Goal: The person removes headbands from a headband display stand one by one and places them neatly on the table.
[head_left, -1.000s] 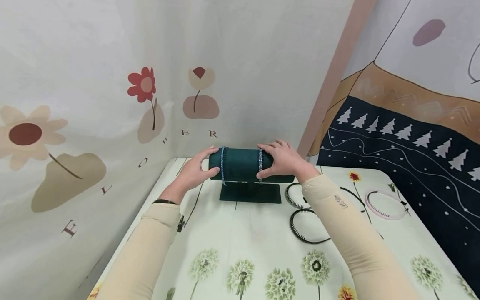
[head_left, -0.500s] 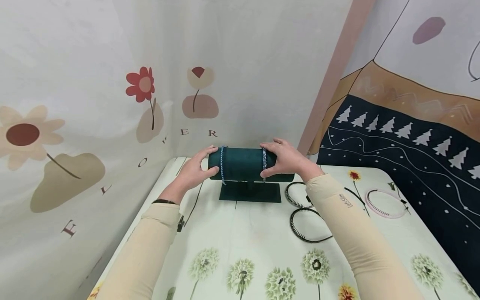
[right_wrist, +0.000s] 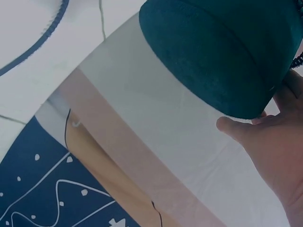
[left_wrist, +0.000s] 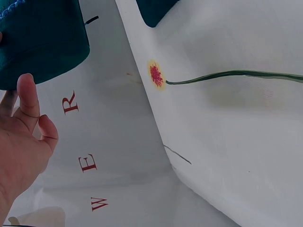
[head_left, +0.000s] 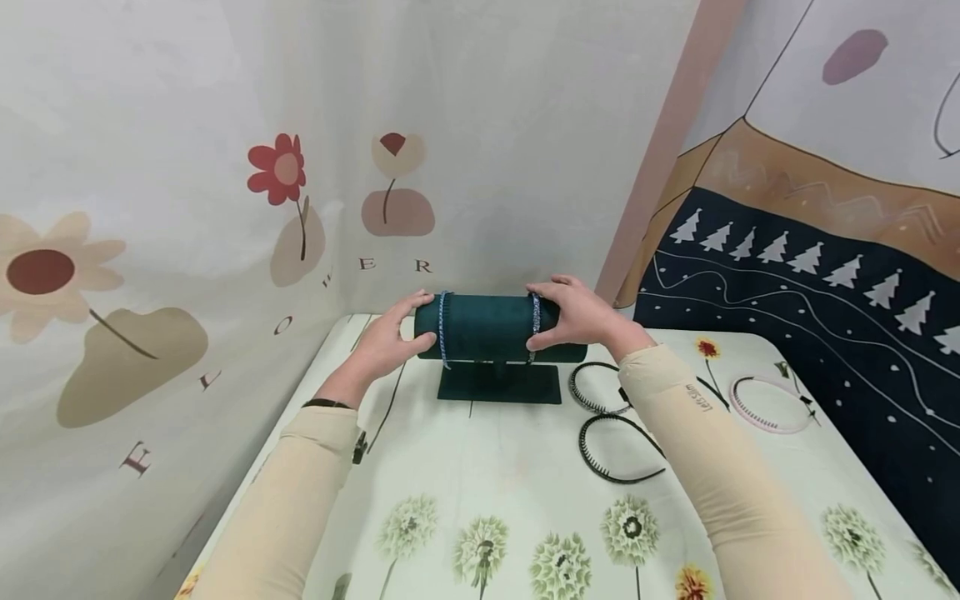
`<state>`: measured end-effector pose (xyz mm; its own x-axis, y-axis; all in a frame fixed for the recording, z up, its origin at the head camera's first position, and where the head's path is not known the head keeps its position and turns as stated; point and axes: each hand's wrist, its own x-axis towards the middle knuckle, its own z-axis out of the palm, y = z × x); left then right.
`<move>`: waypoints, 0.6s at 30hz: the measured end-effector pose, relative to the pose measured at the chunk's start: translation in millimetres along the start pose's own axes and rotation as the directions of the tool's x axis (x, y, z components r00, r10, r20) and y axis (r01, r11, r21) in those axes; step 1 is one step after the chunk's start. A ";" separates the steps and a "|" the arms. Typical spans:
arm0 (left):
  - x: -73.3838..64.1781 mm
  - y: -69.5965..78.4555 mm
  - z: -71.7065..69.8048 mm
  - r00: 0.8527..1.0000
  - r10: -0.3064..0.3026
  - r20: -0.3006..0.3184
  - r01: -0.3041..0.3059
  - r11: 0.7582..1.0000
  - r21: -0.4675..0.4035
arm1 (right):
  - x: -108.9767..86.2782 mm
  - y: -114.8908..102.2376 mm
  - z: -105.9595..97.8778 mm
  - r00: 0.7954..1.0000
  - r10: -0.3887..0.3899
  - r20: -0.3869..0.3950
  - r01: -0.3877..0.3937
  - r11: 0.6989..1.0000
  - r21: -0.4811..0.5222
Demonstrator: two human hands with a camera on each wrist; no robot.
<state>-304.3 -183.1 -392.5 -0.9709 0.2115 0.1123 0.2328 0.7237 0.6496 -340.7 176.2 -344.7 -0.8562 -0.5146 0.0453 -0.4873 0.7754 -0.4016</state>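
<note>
A teal display stand with a padded roll (head_left: 480, 327) on a flat base (head_left: 498, 385) stands at the back of the table. Around the roll's left part sits a braided blue headband (head_left: 442, 329). My left hand (head_left: 384, 343) holds the roll's left end, fingers over the top and thumb in front, close beside that headband. Nearer the right end is a glittery headband (head_left: 536, 318). My right hand (head_left: 587, 321) grips it, fingertips at its top and thumb low on its front. In the right wrist view, the roll's end (right_wrist: 208, 61) hides most of the headband.
Right of the stand, two black toothed headbands lie on the table, one nearer (head_left: 585, 454) and one farther (head_left: 574, 389). A pink headband (head_left: 738, 408) lies farther right. A dark band (head_left: 712, 392) is partly hidden behind my right sleeve. Printed curtains rise behind the table.
My right hand has moved right along the roll, and the glittery headband has shifted with it toward the right end. The left hand stays on the left end.
</note>
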 end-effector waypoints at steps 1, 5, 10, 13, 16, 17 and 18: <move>0.2 0.0 -0.1 1.000 0.001 0.002 -0.001 1.000 0.003 | -0.6 1.1 -0.7 1.000 0.004 0.000 -0.004 1.000 0.003; 0.7 -1.0 -0.6 1.000 0.006 0.003 -0.006 1.000 0.002 | -2.6 4.7 -2.8 1.000 0.013 -0.001 -0.013 1.000 0.001; 1.0 -2.1 -0.8 1.000 0.015 0.000 -0.015 1.000 -0.007 | -4.4 9.0 -5.7 1.000 0.016 -0.002 -0.016 1.000 -0.025; 0.7 -1.6 -0.9 1.000 0.013 0.003 -0.013 1.000 -0.006 | -6.0 10.8 -7.6 1.000 0.018 0.007 -0.018 0.999 -0.034; 0.2 -0.5 -1.0 1.000 0.008 0.005 -0.008 1.000 -0.003 | -7.5 11.3 -9.6 1.000 0.010 0.022 -0.008 0.999 -0.052; -0.1 -0.2 -1.0 1.000 0.006 0.004 -0.006 1.000 -0.001 | -7.7 11.1 -10.2 1.000 0.006 0.028 -0.004 0.998 -0.061; -0.3 0.0 -0.8 1.000 0.005 0.004 -0.005 1.000 -0.001 | -8.1 10.8 -10.7 0.999 0.002 0.033 0.000 0.997 -0.074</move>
<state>-304.1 -183.7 -392.0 -0.9695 0.2176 0.1124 0.2374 0.7220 0.6499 -340.9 192.6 -339.5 -0.8512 -0.5246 0.0141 -0.4988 0.8003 -0.3328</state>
